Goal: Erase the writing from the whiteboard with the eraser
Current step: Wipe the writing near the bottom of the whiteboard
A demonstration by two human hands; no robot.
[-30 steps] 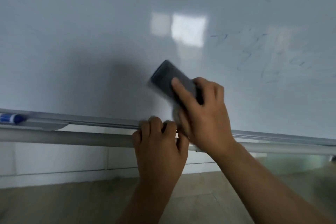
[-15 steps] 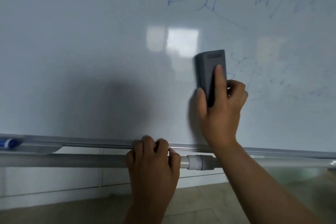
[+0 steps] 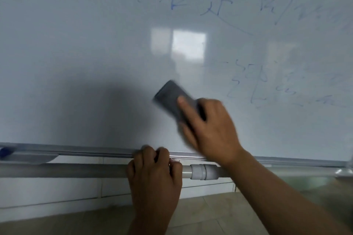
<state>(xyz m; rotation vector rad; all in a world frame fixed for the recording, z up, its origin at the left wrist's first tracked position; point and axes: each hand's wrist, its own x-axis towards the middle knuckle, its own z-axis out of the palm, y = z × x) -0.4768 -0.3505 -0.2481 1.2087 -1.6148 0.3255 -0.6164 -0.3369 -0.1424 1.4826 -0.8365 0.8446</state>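
Grey eraser pressed to the board, blue writing waiting up and to the right.

Nearest us, the left hand (image 3: 154, 173) has its fingers curled over the bottom rail (image 3: 86, 151) of the whiteboard (image 3: 76, 63), bracing it. Just above, the right hand (image 3: 212, 129) clamps the eraser (image 3: 172, 99), forefinger laid along its back, thumb underneath; it's blurred mid-wipe, long axis tilted up-left. Farther off, faint scrawl (image 3: 254, 80) lies just right of those fingers, and a bolder row of characters (image 3: 217, 4) runs along the top. My call: the right hand is far the nearer, so the next sweep wants to go rightward, then upward.
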